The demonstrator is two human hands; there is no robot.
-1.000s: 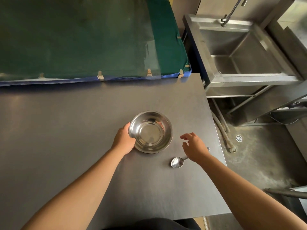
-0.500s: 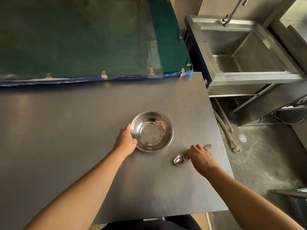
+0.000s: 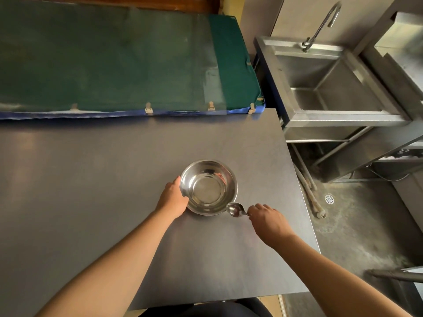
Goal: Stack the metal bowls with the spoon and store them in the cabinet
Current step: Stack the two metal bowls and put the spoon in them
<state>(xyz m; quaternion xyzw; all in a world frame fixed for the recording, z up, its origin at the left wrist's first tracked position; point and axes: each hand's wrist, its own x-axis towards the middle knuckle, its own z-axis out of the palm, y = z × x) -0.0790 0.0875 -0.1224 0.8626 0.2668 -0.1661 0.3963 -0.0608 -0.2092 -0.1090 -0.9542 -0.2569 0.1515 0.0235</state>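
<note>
Spoon now lifted off the table, its tip at the bowl rim; earlier it lay flat. Right hand closed on the handle. Left hand cups the bowl's left side. Sink far right.

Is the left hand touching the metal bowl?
Touching. The head view shows the left hand cupped against the metal bowl at its left rim, no gap.

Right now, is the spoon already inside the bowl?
No, the spoon is outside the bowl, just beyond its near right rim, held by the right hand.
</note>
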